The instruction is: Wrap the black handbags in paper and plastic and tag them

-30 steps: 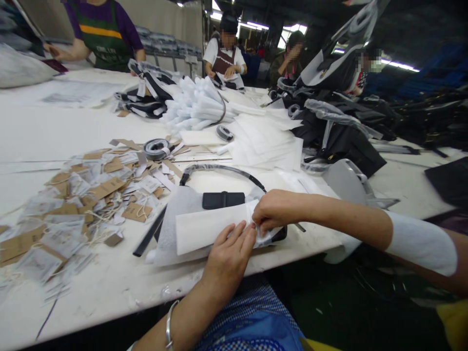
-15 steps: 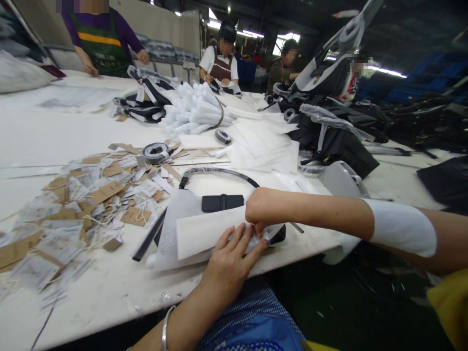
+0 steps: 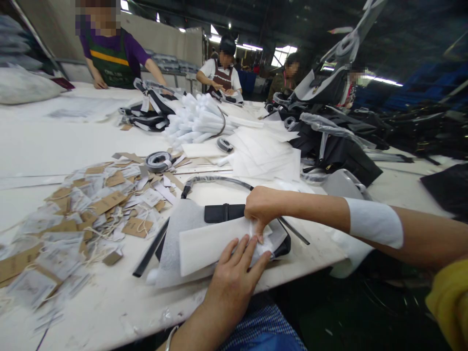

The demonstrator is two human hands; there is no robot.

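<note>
A black handbag (image 3: 282, 247) lies near the table's front edge, largely covered by thin white wrapping (image 3: 171, 243). Its handle (image 3: 215, 179), covered in clear plastic, arches behind it. A short black strap tab (image 3: 219, 213) shows on top. Across the bag rests a white foam sheet (image 3: 204, 248). My left hand (image 3: 234, 273) presses flat on the sheet's right part, fingers stretched out. Just behind it, my right hand (image 3: 261, 209) has its fingers curled and pinches crinkled thin white wrapping at the sheet's right end. The palm side of my right hand is hidden.
To the left spreads a heap of tags (image 3: 106, 200) with strings. Coiled straps (image 3: 159, 161), white foam sheets (image 3: 263, 156) and foam rolls (image 3: 197, 117) lie farther back. Black bags (image 3: 336, 141) are piled at right. Several co-workers stand across the table (image 3: 54, 141).
The view has shifted slightly. My right forearm has swung a little, and its thumb now presses down by my left fingertips. My left hand stays on the foam sheet.
</note>
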